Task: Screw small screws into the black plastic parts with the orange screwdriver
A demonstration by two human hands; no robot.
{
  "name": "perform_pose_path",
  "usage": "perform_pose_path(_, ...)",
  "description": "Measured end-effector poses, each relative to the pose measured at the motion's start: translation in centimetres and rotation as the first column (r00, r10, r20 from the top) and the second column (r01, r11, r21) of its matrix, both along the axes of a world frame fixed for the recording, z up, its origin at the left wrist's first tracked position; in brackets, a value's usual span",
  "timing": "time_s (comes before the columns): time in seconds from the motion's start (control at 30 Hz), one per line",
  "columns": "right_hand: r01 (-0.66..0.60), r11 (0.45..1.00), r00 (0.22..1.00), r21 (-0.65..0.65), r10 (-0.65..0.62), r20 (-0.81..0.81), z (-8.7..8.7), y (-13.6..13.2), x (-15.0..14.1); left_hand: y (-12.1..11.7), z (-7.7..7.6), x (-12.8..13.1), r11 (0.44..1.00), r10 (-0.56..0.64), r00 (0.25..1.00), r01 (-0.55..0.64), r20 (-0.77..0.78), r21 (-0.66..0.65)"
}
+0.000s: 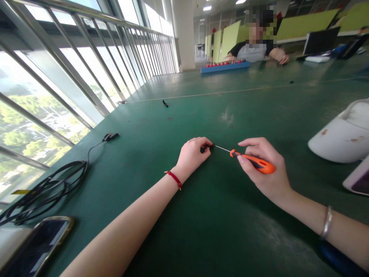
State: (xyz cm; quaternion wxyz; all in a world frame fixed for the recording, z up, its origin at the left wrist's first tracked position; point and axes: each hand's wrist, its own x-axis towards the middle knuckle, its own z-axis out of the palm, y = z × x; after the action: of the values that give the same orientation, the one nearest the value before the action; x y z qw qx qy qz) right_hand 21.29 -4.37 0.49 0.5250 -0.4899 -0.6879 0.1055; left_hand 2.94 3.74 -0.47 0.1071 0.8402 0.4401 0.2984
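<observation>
My left hand (194, 152) pinches a small black part (204, 149) just above the green table (184, 238); most of that part is covered by my fingers, so its kind does not show. In my right hand (268, 169) lies a screwdriver (256, 163) with an orange and black handle, held between thumb and fingers with the index finger lifted off it. Its thin metal shaft points left, and the tip meets the black part at my left fingertips.
At left lie a coiled black cable (62, 184) and a phone (43, 246), beside a metal railing (86, 50). A white container (343, 134) stands at right. Farther off are a small black piece (165, 103), a blue rack (225, 67) and a seated person (255, 52).
</observation>
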Motion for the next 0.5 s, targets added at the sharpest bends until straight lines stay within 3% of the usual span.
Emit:
perform_pose_path(0.13, 0.023, 1.000, 0.999, 0.015, -0.024, 0.039, 0.17, -0.27, -0.15, 0.03, -0.05, -0.01, 1.000, 0.005, 1.000, -0.005, -0.001, -0.009)
perform_pose_path(0.3, 0.029, 0.992, 0.999, 0.120, -0.023, -0.049, -0.11, 0.06, -0.03, 0.02, -0.08, -0.04, 1.000, 0.005, 1.000, -0.005, -0.002, -0.003)
perform_pose_path(0.4, -0.026, 0.998, 0.997, 0.054, 0.030, -0.068, -0.22, 0.15, 0.09, 0.01, -0.05, -0.05, 1.000, -0.003, 1.000, 0.003, -0.001, 0.003)
perform_pose_path(0.5, -0.004, 1.000, 1.000, -0.012, 0.004, 0.007, -0.07, -0.07, 0.06, 0.01, 0.02, -0.04, 1.000, 0.000, 1.000, 0.000, -0.006, -0.003)
